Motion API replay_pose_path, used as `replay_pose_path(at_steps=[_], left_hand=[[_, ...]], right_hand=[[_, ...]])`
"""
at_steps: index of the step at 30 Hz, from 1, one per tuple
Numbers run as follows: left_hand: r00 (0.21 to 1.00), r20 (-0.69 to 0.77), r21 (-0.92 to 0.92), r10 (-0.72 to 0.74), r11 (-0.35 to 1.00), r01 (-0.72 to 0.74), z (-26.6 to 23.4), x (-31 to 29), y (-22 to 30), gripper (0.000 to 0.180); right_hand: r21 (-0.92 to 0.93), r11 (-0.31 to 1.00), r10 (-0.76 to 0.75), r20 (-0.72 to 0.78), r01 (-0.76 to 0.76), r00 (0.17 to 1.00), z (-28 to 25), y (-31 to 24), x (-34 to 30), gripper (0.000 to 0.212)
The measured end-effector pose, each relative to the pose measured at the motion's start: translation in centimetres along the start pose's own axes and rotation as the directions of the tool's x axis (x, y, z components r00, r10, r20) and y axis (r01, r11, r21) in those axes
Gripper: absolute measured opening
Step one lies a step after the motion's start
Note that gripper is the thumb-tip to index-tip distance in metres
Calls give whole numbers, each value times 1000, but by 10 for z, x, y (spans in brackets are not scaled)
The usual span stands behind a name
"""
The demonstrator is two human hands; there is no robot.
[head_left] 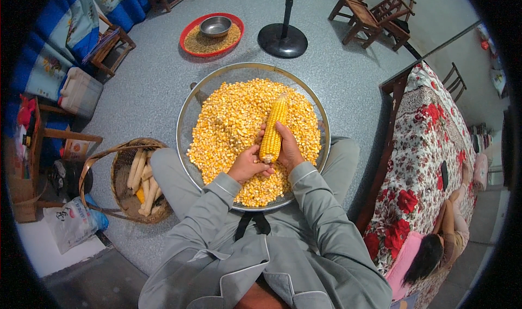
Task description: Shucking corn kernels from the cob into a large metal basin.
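A yellow corn cob slants above a wide round mesh sieve full of loose corn kernels. My right hand is wrapped around the cob from the right, thumb along its side. At the cob's lower end, my left hand is closed, its bent fingers against the pale tip. Most kernel rows look intact; a few kernels seem gone at that tip. The sieve rests between my bent legs, and the cob partly hides the left fingertips.
Left of my knee, a wicker basket holds several bare cobs. Ahead stand a red tray of grain with a metal bowl and a black stand base. A person lies on the flowered bed at right.
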State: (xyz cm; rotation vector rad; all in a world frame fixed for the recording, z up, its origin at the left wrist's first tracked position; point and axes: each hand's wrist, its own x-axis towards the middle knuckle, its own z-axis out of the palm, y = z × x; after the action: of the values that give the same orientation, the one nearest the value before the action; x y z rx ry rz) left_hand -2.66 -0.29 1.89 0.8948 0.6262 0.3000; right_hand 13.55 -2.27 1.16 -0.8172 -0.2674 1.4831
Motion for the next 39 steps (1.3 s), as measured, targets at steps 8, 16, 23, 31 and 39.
replay_pose_path(at_steps=[8,16,23,31,39], left_hand=[[990,-94,-53,-105,994,100,3,0,3,36],[992,-115,50,-59,997,65,3,0,1,35],[997,-71,31,-20,999,22,2,-2,1,34],[993,-76,-31,-94,995,92,-1,-1,2,38],[995,-52,-55,-90,995,87,0,-2,3,37]], right_hand=[[-112,993,-46,4,46,999,7,0,-2,36],[-92,995,-37,27,39,999,11,-1,-4,33],[-71,997,-28,40,31,999,8,-1,-2,33],[-84,996,-37,21,38,999,10,-1,-2,33],[-93,995,-25,28,28,999,13,-3,-5,34]])
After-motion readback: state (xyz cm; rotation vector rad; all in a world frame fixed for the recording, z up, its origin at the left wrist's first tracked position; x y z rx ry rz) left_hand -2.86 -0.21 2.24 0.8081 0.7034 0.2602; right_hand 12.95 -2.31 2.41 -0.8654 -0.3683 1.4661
